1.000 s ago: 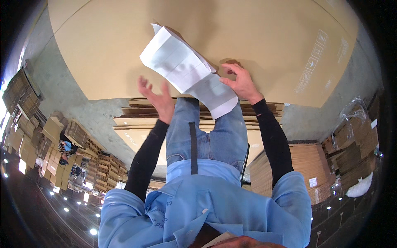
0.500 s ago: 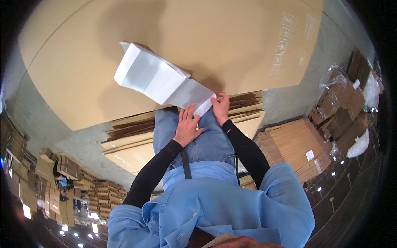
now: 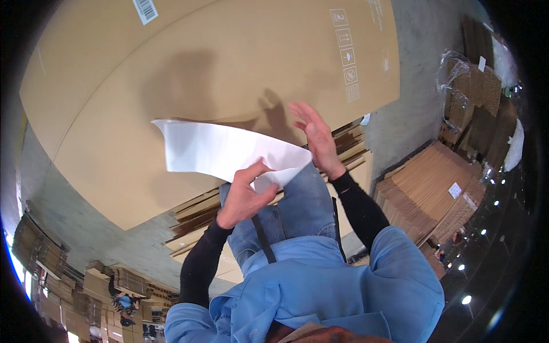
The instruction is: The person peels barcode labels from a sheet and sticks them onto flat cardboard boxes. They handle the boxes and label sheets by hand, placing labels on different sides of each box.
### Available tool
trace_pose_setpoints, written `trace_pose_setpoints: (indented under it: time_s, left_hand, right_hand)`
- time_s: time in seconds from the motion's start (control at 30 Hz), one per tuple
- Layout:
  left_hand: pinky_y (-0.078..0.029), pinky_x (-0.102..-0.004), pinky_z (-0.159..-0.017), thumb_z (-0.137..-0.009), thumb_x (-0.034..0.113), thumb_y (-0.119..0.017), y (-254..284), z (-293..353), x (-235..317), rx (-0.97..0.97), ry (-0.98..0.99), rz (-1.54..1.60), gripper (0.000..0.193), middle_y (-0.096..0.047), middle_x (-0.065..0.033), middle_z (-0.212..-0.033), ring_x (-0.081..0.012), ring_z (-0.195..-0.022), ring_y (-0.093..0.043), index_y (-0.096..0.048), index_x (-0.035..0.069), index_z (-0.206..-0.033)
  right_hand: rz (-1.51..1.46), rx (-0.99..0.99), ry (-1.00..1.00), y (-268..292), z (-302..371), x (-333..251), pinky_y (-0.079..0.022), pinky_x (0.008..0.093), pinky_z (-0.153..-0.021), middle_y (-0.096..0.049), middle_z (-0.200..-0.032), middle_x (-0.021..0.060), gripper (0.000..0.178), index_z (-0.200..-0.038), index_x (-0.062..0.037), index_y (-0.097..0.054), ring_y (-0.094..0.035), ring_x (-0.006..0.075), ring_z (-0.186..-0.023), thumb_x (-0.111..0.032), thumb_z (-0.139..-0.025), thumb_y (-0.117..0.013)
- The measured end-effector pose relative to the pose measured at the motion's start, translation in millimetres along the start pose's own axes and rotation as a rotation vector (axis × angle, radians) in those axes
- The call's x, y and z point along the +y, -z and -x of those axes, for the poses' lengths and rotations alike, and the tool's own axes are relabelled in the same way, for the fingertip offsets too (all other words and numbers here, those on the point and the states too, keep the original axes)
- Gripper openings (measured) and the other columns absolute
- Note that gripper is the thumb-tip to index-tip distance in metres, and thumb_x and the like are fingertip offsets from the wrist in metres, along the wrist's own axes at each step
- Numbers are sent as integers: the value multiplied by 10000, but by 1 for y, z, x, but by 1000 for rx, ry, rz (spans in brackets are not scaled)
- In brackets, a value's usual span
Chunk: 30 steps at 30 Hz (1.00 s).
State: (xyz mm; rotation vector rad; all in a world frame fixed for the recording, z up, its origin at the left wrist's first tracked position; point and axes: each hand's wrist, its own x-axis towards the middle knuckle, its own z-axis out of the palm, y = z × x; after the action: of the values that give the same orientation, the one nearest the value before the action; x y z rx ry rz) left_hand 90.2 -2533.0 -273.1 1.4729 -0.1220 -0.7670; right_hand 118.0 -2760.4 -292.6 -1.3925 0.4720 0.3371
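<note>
The person's left hand point(image 3: 245, 197) pinches the curled near end of a white paper strip point(image 3: 211, 150), which extends over the edge of a large cardboard sheet point(image 3: 269, 51). The right hand point(image 3: 318, 140), fingers extended and loosely spread, is just beside the curl.

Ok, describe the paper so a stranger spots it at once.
Find the big brown cardboard filling the upper picture. Over its near edge, the left hand holds a long white paper, curled at one end. It's far larger than the white label.
</note>
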Motion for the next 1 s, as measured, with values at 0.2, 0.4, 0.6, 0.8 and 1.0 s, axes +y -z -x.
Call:
trace_pose_setpoints:
  time_s: [0.2,0.4,0.6,0.8,1.0]
  left_hand:
    - [-530,-362,-990,-779,37,-620,11,-57,68,176,191,1183,588,-638,-133,-1258,-244,-1114,-656,-501,-13,-1353]
    - [-555,-368,-911,-860,93,-511,0,-126,92,458,99,859,276,-624,-106,-1096,-219,-1036,-640,-515,32,-1129]
    - [-583,-316,-814,-891,3,-485,-26,-166,92,400,53,610,144,-628,-112,-1041,-176,-896,-663,-489,69,-1019]
    - [-546,-328,-794,-872,-18,-629,-62,-208,97,576,3,-208,181,-635,-118,-1034,-221,-903,-641,-492,23,-983]
    - [-496,-397,-839,-723,65,-860,-118,-223,117,338,-401,-866,320,-687,-128,-1118,-295,-949,-626,-558,8,-813]
  right_hand:
    - [-196,-758,-241,48,-60,-35,-345,366,-1130,-623,-1338,138,802,-1369,31,-562,-535,229,-1269,-584,-874,-707]
    - [-240,-922,-252,105,-77,-64,-478,325,-1010,-710,-1198,134,458,-1243,38,-667,-642,170,-1098,-135,-845,-812]
    - [-260,-718,-230,161,-63,-90,-512,300,-965,-736,-1110,113,340,-1219,34,-683,-665,147,-1009,-124,-922,-733]
    - [-96,-543,21,204,-61,-79,-508,282,-828,-724,-962,73,232,-1117,20,-715,-625,112,-898,-147,-957,-692]
    - [-55,-345,60,208,-54,-67,-485,303,-728,-696,-909,85,160,-1037,16,-709,-613,123,-842,-107,-938,-680]
